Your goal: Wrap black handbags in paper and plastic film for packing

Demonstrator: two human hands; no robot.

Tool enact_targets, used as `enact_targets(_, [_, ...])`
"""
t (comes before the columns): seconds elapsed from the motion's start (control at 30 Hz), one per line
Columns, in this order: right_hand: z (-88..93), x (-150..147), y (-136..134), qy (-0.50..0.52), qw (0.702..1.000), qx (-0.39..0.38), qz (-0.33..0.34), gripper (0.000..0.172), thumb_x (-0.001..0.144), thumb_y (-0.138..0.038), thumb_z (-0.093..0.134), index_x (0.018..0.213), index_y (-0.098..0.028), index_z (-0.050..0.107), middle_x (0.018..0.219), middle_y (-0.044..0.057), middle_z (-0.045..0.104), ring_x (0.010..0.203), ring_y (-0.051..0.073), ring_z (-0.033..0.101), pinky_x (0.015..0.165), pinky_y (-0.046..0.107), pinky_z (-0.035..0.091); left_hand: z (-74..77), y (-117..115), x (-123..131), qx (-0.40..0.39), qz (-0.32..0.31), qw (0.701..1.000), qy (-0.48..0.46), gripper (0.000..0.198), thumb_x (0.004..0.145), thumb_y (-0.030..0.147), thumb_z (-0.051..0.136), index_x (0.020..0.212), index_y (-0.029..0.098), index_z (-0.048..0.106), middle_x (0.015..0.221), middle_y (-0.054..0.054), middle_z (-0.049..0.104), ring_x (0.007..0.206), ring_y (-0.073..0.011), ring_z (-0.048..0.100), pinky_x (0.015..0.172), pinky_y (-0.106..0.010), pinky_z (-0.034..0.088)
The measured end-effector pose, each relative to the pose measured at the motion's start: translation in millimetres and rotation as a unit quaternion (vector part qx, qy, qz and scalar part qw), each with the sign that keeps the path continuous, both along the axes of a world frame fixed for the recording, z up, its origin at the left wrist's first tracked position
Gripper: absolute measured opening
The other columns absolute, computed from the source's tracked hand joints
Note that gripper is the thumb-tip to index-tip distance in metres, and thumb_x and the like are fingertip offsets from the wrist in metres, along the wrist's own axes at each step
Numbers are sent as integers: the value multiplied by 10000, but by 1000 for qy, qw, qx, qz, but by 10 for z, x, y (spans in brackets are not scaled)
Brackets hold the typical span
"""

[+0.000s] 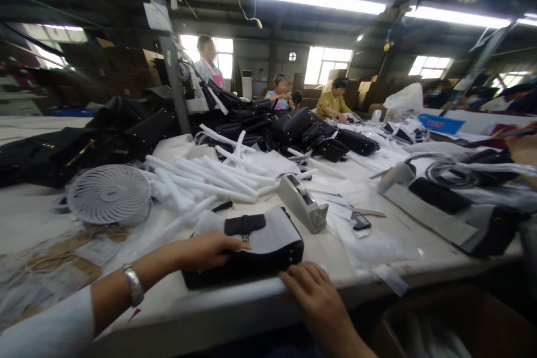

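A black handbag (251, 260) lies at the front edge of the table, with white paper (274, 229) over its face and a black flap strap with a gold-coloured clasp (245, 239) on top. My left hand (210, 250) grips the bag from the left, its thumb pressed at the clasp and the other fingers partly hidden against the bag's side. My right hand (314, 293) rests on the table edge by the bag's lower right corner, fingers stretched out and holding nothing visible. Just behind the bag stands a grey tape dispenser (302, 204).
White foam sticks (205, 176) lie behind the bag, left of the dispenser. A round fan (109, 194) sits at left. Black bags (289, 126) are heaped farther back; another paper-wrapped bag (436, 212) lies right. Below the right edge is a cardboard box (461, 313). Several people work beyond.
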State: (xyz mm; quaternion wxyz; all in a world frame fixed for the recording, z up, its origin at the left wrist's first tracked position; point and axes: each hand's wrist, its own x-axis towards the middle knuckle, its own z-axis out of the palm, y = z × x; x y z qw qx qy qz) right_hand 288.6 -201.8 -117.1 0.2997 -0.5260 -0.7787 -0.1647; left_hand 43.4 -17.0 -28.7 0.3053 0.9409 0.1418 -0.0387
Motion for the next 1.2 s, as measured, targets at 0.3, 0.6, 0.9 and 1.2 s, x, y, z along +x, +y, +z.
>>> enact_targets(0.3, [-352,-359,348,69,989,47,-119,241,910,-132,504,1065,-207,674,1031,87,691,972,290,553,860,433,405,-5,-83,-33,24,25,999,3,533,875,179,542,1389,314,498,1358,-18,613,1200,-225,603,1052,-339,421])
enact_targets(0.6, [-316,-339,360,112,983,122,-76,196,938,-90,499,984,-188,662,936,83,652,851,201,590,783,333,480,-639,-356,-152,163,165,972,-49,671,837,105,565,1420,401,419,1429,36,538,1266,-204,552,1046,-350,459])
enact_targets(0.9, [-102,-206,358,30,994,101,29,223,971,-138,494,1070,-194,685,953,61,724,895,170,651,848,305,519,-1121,-378,-179,412,132,897,-90,774,842,-33,347,1509,343,233,1439,-10,529,1243,-183,573,998,-374,514])
enact_targets(1.2, [131,94,669,-108,988,39,101,346,1020,-164,395,1301,-199,595,1267,24,668,1177,162,616,1072,320,451,-1174,-475,-143,483,137,857,-115,640,920,16,285,1504,278,275,1422,-63,550,1256,-190,560,1009,-377,481])
